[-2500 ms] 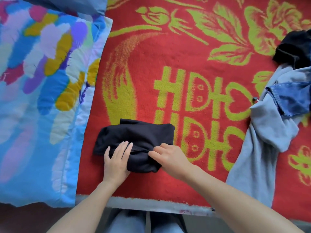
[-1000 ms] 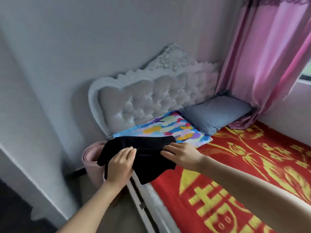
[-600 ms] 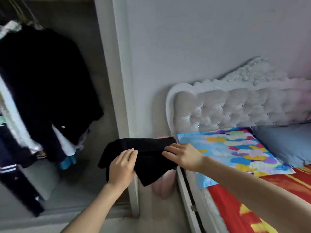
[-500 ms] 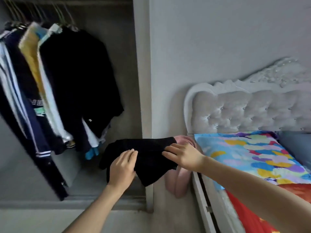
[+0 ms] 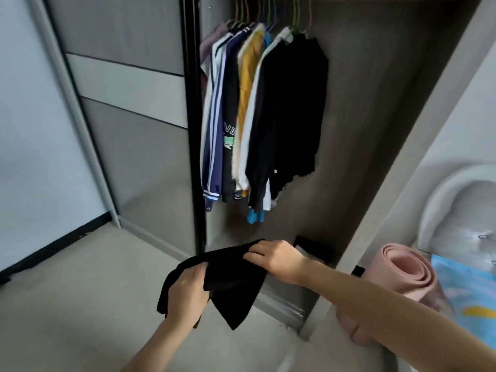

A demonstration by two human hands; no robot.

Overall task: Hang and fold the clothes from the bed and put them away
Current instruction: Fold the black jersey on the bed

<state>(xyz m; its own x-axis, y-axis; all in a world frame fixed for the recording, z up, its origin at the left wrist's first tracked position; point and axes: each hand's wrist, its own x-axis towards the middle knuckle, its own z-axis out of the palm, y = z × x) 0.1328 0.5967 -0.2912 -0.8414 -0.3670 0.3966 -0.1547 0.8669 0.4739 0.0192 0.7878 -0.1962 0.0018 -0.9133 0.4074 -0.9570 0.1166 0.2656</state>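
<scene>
The folded black cloth [image 5: 233,277] is low in the middle of the frame, before the open wardrobe [image 5: 362,130]. The left hand [image 5: 188,294] and right hand [image 5: 277,257] both pinch its top edge with curled fingers [image 5: 253,255]. It looks soft, light and floppy, so hold both ends.

Your left forearm [image 5: 150,345], right forearm [image 5: 375,296]: both bare along whole visible length, wrist to frame edge. Your left hand [image 5: 188,291], right hand [image 5: 279,260]: bare. Forearms slender. Nail detail too blurred to record.
</scene>
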